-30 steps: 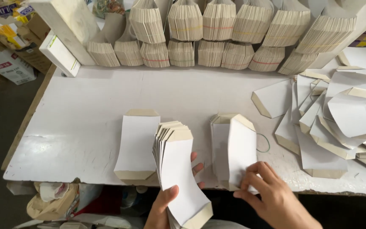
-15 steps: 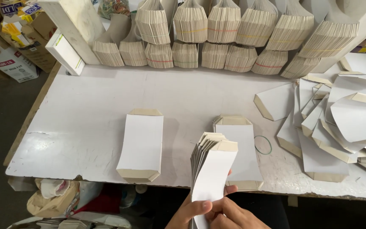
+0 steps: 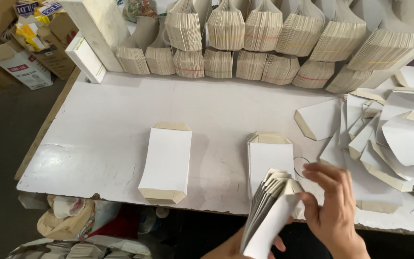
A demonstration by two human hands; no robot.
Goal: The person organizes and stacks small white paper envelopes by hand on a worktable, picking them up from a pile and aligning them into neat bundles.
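Since the earlier frame the fanned stack of flat paper bags (image 3: 270, 211) has swung to 5 o'clock off the desk (image 3: 101, 124) edge, left hand (image 3: 231, 247) gripping its base, right hand (image 3: 331, 206) spread at its top, seemingly mid-count; separating one bag looks next.

A fanned stack of flat white card blanks (image 3: 269, 211) with tan end flaps is tilting upright over the worktop's near edge, right of centre.
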